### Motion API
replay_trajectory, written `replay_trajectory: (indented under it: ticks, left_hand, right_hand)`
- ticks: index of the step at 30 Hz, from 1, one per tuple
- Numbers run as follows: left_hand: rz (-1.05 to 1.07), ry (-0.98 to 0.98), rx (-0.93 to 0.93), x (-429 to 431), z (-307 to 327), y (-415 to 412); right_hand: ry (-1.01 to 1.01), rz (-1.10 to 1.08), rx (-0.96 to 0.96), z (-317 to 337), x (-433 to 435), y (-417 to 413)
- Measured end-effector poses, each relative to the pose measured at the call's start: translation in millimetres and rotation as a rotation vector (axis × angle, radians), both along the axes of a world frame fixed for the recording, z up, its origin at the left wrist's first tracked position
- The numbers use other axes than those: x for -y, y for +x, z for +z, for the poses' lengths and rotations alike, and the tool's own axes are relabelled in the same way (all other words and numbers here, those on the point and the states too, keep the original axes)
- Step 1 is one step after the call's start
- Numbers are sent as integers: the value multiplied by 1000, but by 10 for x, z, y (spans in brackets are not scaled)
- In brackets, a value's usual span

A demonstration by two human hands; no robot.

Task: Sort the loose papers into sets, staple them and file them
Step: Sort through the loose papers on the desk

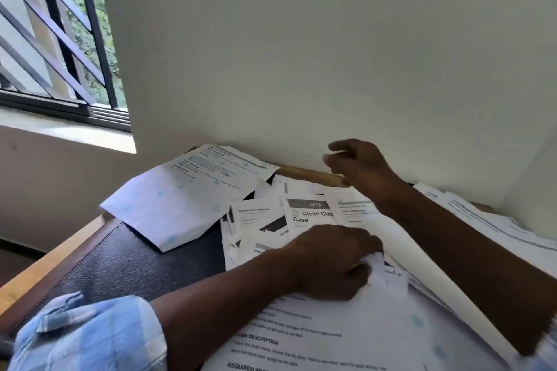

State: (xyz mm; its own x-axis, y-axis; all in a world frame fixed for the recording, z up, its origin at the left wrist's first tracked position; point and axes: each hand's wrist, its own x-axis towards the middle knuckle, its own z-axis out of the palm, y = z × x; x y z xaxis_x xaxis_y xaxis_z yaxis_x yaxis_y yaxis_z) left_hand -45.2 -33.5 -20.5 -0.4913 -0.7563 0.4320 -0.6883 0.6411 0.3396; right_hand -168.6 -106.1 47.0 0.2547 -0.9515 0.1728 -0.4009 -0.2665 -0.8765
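Loose printed papers cover the desk. A large sheet headed "TASK DESCRIPTION" lies nearest me. My left hand rests on its upper edge, fingers curled round the paper's corner. A jumble of small slips, one reading "Clean Glass Case", lies in the middle. My right hand hovers above the slips near the wall, fingers loosely bent, holding nothing I can see. A folded sheet lies at the left. More sheets are piled at the right.
The desk has a dark mat and a wooden edge at the left. A white wall stands right behind the papers. A barred window is at the upper left.
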Motion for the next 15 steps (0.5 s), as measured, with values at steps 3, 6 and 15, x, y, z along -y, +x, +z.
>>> replay_trajectory:
  ticks: [3, 6, 15]
  left_hand:
    - [27, 80, -4, -275, -27, -105]
    - [-31, 156, -36, -271, -35, -191]
    - [104, 311, -199, -169, -22, -91]
  right_hand:
    - [-15, -109, 5, -105, -27, -688]
    - [-61, -268, -56, -228, -100, -1303]
    - [-40, -401, -750, -737, -273, -1930]
